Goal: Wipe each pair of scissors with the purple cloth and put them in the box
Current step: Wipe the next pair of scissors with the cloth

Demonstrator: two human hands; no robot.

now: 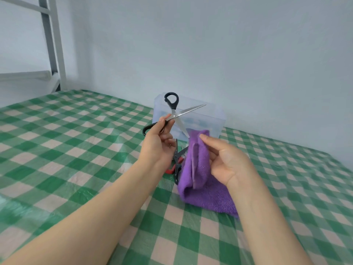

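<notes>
Purple cloth (pixel 202 180); black-handled scissors (pixel 172 109); green-and-cream checked tablecloth (pixel 76 150).

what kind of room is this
Likely a dormitory or simple bedroom: a white metal frame, like a bunk bed's, stands at the left, and the surface by the bare wall is covered in a green checked cloth.

- I take this for a dormitory-style bedroom: a white metal bunk frame (pixel 57 44) stands at the far left.
- A plain pale wall (pixel 210 44) runs behind.
- A green checked cover (pixel 66 142) under clear plastic spreads across the surface before me.
</notes>
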